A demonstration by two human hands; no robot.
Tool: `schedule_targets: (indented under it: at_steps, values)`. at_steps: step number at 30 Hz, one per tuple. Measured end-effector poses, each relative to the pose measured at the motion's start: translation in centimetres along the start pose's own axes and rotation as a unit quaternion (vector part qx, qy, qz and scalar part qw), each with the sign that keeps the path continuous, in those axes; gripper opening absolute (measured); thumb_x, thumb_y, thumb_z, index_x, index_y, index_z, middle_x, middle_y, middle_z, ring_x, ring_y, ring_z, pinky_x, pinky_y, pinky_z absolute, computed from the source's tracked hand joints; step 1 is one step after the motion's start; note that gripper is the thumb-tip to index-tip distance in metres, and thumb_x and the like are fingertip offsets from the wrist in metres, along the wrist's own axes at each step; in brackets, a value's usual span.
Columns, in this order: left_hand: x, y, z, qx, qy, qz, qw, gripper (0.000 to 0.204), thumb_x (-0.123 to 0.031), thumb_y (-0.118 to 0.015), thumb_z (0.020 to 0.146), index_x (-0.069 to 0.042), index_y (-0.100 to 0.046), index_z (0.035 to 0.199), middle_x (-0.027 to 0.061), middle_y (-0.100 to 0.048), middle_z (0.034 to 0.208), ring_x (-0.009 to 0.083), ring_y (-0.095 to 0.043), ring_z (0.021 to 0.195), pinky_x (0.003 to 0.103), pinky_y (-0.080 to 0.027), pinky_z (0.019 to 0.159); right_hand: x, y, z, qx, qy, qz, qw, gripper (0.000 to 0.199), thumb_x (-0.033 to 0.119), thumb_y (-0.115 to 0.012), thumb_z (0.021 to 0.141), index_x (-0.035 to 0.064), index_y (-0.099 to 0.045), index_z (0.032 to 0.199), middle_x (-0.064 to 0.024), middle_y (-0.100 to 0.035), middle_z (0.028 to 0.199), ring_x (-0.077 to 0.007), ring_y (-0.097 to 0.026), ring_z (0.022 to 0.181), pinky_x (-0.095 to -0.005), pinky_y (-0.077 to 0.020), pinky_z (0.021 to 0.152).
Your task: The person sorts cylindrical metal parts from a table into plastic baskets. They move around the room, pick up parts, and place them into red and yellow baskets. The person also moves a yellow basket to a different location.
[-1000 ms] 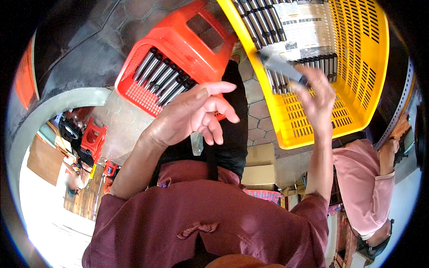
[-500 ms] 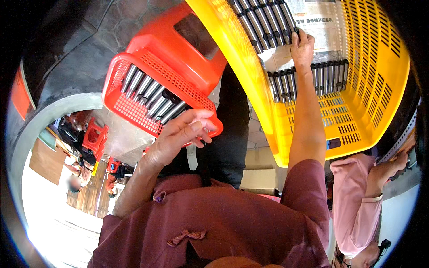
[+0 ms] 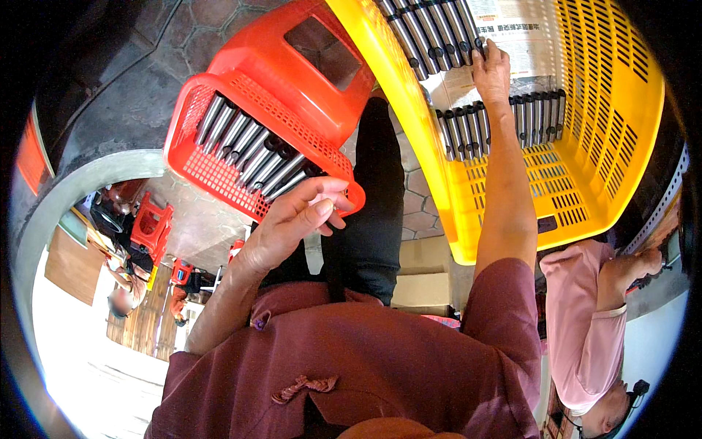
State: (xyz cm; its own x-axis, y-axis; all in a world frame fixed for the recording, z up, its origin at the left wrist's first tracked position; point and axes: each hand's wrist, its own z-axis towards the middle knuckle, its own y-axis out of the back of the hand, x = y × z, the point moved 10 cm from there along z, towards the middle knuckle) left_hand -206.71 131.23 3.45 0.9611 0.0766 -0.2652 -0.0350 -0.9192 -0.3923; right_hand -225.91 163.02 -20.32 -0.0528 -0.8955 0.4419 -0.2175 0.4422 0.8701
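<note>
My right hand [image 3: 493, 77] reaches into a large yellow plastic basket [image 3: 636, 139], its fingertips closed on the black end of a metal rod [image 3: 466, 28]. That rod is the rightmost of an upper row of shiny rods lying on newspaper [image 3: 528, 44]. A second row of black-ended rods [image 3: 532, 121] lies nearer me, partly hidden by my right forearm. My left hand [image 3: 296, 219] hovers by the near right corner of a red perforated basket [image 3: 212, 192], fingers loosely bent and apart, nothing visible in them. Inside the red basket several rods [image 3: 245, 143] lie side by side.
A red plastic stool [image 3: 252, 47] stands under or behind the red basket. Below the yellow basket is a cardboard box [image 3: 422, 290]. At the right edge sits a person in a pink shirt [image 3: 578, 314]. Other people and red stools [image 3: 151, 223] are at the far left.
The whole view has shifted slightly, with the baskets a little higher in it. My right hand stays at the end of the upper row; my left hand holds nearly the same pose.
</note>
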Motion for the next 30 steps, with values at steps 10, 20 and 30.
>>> schedule_targets:
  at_steps: [10, 20, 30]
  values:
    - [0.0, 0.5, -0.9, -0.013, -0.014, 0.031, 0.999, 0.046, -0.034, -0.047, 0.099, -0.002, -0.046, 0.132, 0.0100, -0.061, 0.115, 0.0150, -0.059, 0.092, 0.029, -0.048, 0.079, 5.6, -1.6, -6.4, 0.119, 0.037, -0.001, 0.992, 0.028, 0.023, -0.055, 0.091, 0.0102, -0.057, 0.116, -0.0169, -0.060, 0.101, -0.0390, -0.061, 0.087, -0.0486, -0.0502, 0.074]
    - [-0.2, 0.6, -0.7, -0.027, -0.037, 0.037, 0.998, 0.044, -0.033, -0.046, 0.099, -0.002, -0.047, 0.130, 0.0098, -0.062, 0.111, 0.0146, -0.060, 0.092, 0.028, -0.048, 0.078, 5.4, -5.2, -8.6, 0.224, -0.020, -0.002, 0.974, 0.049, 0.020, -0.050, 0.091, 0.0081, -0.040, 0.137, -0.0214, -0.059, 0.110, -0.0415, -0.060, 0.097, -0.0492, -0.0491, 0.083]
    - [-0.3, 0.9, -0.5, -0.050, -0.026, 0.024, 0.998, 0.040, -0.027, -0.045, 0.099, 0.000, -0.047, 0.129, 0.0103, -0.064, 0.108, 0.0133, -0.060, 0.090, 0.028, -0.050, 0.079, 5.3, -2.7, -7.2, 0.142, -0.068, 0.008, 0.987, 0.049, 0.020, -0.050, 0.091, 0.0051, -0.042, 0.137, -0.0235, -0.064, 0.105, -0.0403, -0.063, 0.092, -0.0480, -0.0495, 0.079]
